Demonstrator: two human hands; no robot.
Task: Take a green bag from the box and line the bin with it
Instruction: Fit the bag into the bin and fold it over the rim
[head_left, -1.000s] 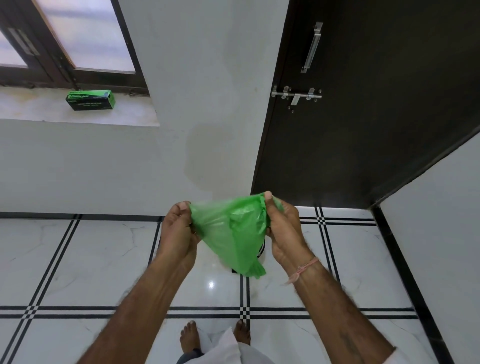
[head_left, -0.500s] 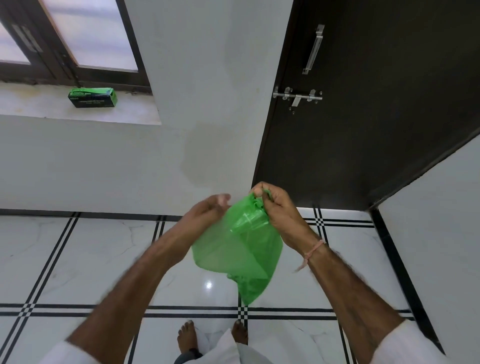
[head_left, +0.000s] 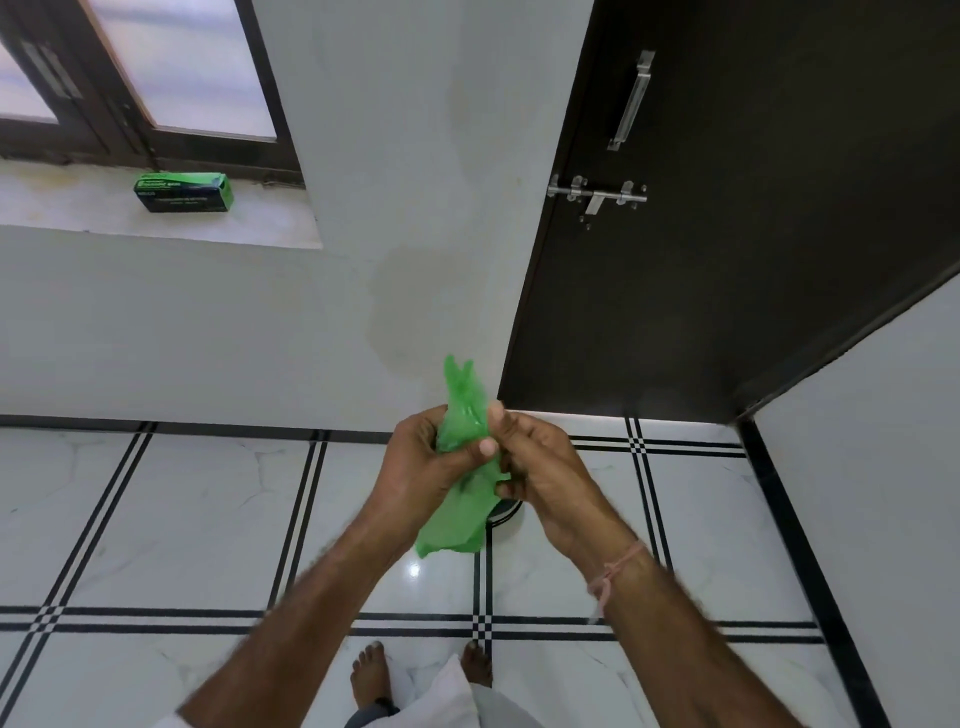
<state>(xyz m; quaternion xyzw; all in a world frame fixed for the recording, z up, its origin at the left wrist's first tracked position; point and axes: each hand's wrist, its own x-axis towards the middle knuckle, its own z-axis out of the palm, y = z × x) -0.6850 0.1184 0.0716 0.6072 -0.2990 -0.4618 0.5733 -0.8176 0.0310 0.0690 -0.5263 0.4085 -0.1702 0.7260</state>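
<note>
Marble floor (head_left: 156, 519) with black inlay lines spreads below, and a dark door (head_left: 753, 286) fills the corner beyond.

Held over the floor at about waist height is the green bag (head_left: 452, 519), gathered into a crumpled bunch between both hands. A twisted tip sticks up above them and a flat tail hangs below. It looks like very thin, almost weightless film. It is soft and limp, likely to cling to itself and to slip between dry fingers, and easy to tear if yanked. The sensible hold is at the open end, pinching one layer in each hand and rubbing or pulling them apart. Which end is the mouth I cannot tell.

The left hand (head_left: 421, 467) is wrapped round the bunch with its thumb laid across the front. The right hand (head_left: 545, 473), with a thread at the wrist, pinches the film from the other side with curled fingers.

A dark curved rim (head_left: 508, 514) peeps out just past the bag's lower edge, possibly the bin.

Well apart, on the window sill (head_left: 270, 218), lies the box (head_left: 182, 192), green above and dark on its front. It carries white lettering, too small to read.
</note>
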